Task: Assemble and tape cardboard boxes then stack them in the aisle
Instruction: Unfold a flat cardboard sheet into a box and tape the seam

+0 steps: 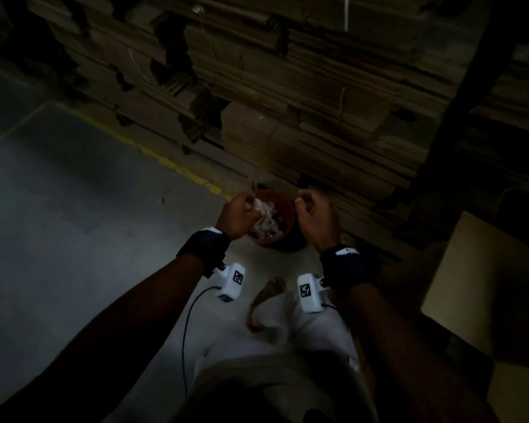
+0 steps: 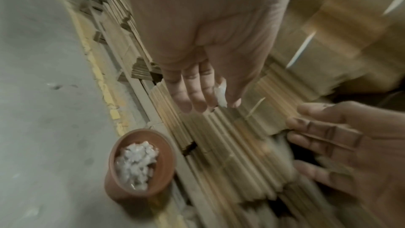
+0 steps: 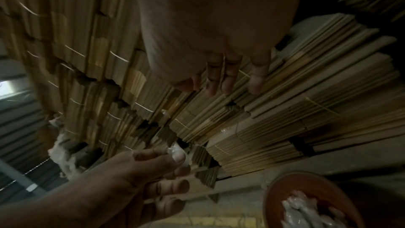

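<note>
The grey concrete floor [image 1: 74, 209] lay at the far left, edged by a worn yellow line [image 1: 177, 169] running along the foot of the stock. The left hand [image 1: 237, 216] was held above a brown bucket [image 1: 283, 209] on the floor; thumb and fingers were pinched on a small white scrap [image 2: 220, 93], apparently crumpled tape or film, of the same look as the white waste [image 2: 137, 160] heaped inside the bucket. The bucket stood just beside the bottom of the stacked flat cardboard boxes [image 1: 318, 102], which rose in strapped bundles behind both hands. The right hand [image 1: 315, 213] hovered right of the bucket, fingers curled inward; the wrist view showed nothing between them. At the far right a pale cardboard sheet [image 1: 483, 270] lay near the person's side.

Assessment: no box was assembled or taped at this moment; the step in hand appeared to be disposal of waste. Risks noted: the scrap, if sticky, could cling to the fingers and fall short of the bucket onto the floor. The bucket sat close to the person's feet and could be kicked over on turning toward the stock. Light was poor, so misjudging a bundle's strapping when pulling the next flat box could dislodge neighbouring bundles.
</note>
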`<control>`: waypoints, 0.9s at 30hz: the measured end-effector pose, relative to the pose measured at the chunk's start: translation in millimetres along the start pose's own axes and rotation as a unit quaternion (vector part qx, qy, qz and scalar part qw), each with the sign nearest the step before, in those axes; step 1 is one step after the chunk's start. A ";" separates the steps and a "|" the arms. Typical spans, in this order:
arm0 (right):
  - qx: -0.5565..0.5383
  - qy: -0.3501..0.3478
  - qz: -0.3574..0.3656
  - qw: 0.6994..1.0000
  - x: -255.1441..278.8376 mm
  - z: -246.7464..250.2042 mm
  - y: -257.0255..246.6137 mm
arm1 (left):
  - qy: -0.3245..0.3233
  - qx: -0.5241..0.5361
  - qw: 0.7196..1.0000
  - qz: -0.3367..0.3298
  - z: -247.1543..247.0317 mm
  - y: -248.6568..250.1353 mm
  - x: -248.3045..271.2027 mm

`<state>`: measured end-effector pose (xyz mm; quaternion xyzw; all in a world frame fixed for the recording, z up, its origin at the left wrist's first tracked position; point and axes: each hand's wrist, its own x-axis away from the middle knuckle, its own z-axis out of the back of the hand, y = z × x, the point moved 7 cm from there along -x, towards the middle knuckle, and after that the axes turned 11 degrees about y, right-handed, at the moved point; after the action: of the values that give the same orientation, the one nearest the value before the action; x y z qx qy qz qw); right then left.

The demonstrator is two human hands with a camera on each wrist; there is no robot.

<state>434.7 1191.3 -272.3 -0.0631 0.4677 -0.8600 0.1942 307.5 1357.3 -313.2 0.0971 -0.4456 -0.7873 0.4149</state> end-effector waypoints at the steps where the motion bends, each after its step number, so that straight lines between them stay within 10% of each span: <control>1: -0.004 0.001 -0.002 1.000 -14.6 -14.8 12.8 | -0.002 -0.014 1.000 -0.001 -10.5 -8.2 -21.2; 13: 0.015 -0.036 -0.074 0.996 -94.1 -67.7 57.5 | -0.090 -0.093 0.991 0.015 -47.9 -0.9 -136.4; 27: -0.031 0.051 -0.069 0.996 29.8 91.3 -29.1 | -0.007 0.116 0.992 -0.057 39.7 91.7 74.2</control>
<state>425.9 1122.5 -199.8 -0.0571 0.4976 -0.8586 0.1088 291.4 1303.3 -202.2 0.1648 -0.5305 -0.7533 0.3520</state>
